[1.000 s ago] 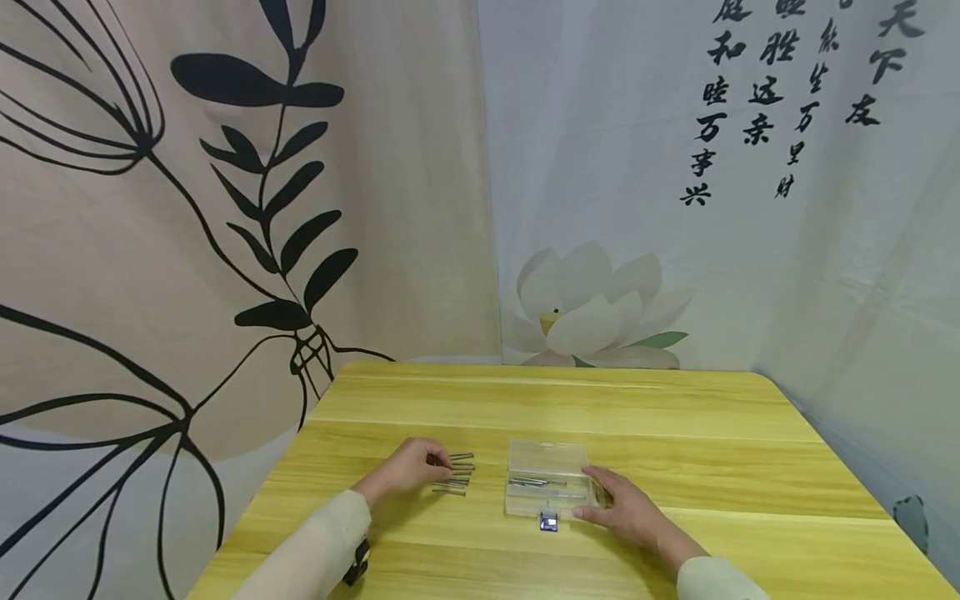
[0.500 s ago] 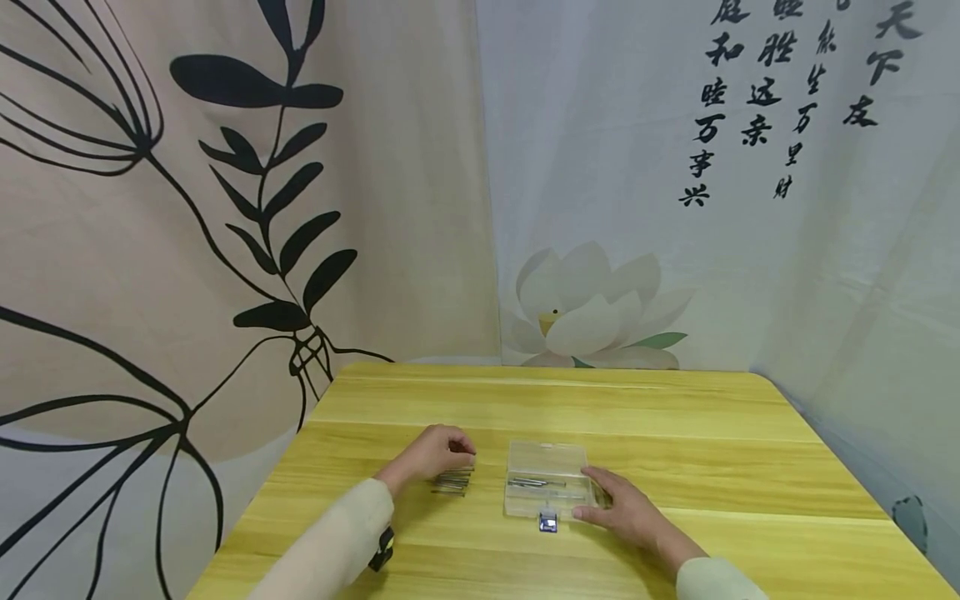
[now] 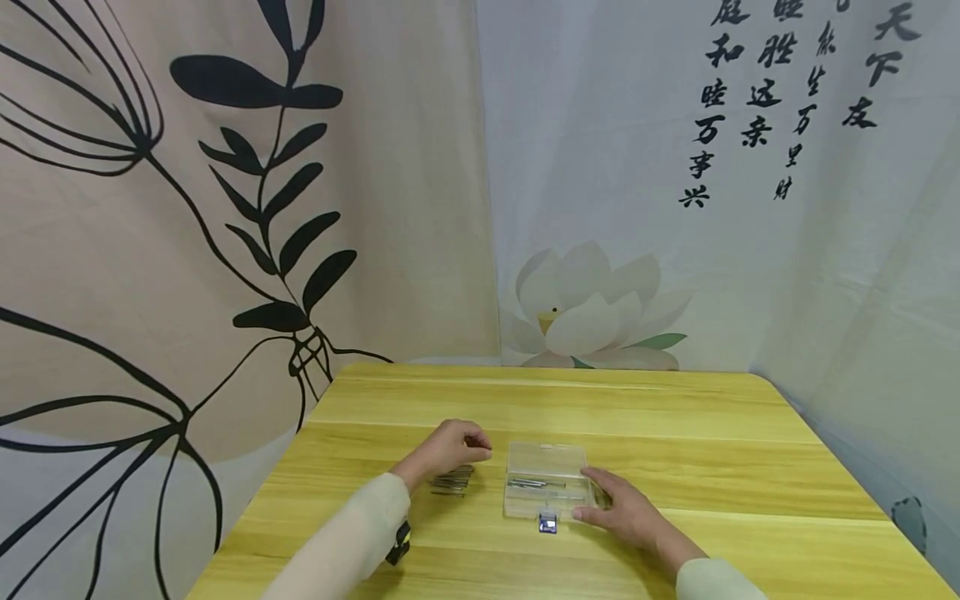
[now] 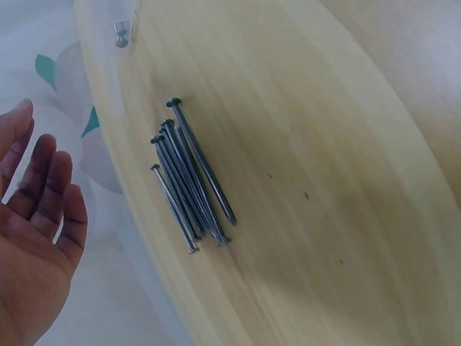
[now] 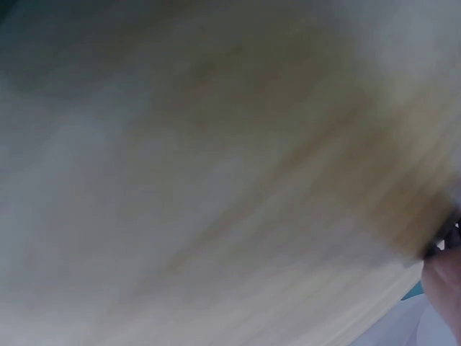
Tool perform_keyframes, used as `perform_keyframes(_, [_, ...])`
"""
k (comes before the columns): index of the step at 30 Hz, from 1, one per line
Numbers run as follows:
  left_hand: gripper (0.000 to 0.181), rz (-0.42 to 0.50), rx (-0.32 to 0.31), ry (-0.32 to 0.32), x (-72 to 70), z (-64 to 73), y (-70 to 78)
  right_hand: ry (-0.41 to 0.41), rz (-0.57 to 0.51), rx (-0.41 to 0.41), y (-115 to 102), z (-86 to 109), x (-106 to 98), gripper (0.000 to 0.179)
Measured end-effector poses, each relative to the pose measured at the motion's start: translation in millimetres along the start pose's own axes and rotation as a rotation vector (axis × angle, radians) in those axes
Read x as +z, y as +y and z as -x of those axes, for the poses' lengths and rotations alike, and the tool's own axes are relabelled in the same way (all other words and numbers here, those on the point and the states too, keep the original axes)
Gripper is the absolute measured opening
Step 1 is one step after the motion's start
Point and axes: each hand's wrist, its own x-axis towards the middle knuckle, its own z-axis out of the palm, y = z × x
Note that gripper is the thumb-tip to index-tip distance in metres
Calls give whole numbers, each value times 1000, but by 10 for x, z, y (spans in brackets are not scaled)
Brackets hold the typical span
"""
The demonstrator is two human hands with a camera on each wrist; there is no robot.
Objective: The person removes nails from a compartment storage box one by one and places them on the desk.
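A clear plastic box [image 3: 543, 502] stands on the table with its lid folded back and several nails [image 3: 534, 483] lying inside. My right hand [image 3: 626, 508] grips its right side, thumb at the front corner and fingers farther back. To the left, several more steel nails [image 4: 189, 176] lie side by side on the wood. My left hand [image 3: 452, 446] hovers between these loose nails and the box. Thumb and index finger pinch a nail that the hand almost wholly hides; the other fingers curl loosely in the left wrist view. The right wrist view is mostly blurred.
A small blue, shiny square piece [image 3: 548, 523] sits at the box's front edge. The wooden table [image 3: 675, 433] has rounded far corners. Behind it hangs a printed cloth [image 3: 420, 208] with plants, a lotus and writing.
My left hand has left the loose nails and moved right and a little farther back, toward the box. The right hand and the box have stayed in place.
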Motion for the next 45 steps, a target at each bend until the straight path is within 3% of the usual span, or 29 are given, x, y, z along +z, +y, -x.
perform_keyframes(18, [5,-14,56,-13,217,-133,128,5,10,-9,35,-4,16,83])
perform_keyframes(33, [4,-18,52,-54,476,-205,284,15,8,-9,43,-16,15,84])
perform_keyframes(45, [5,-92,125,-57,658,-317,281,7,1,-19,41,-14,12,82])
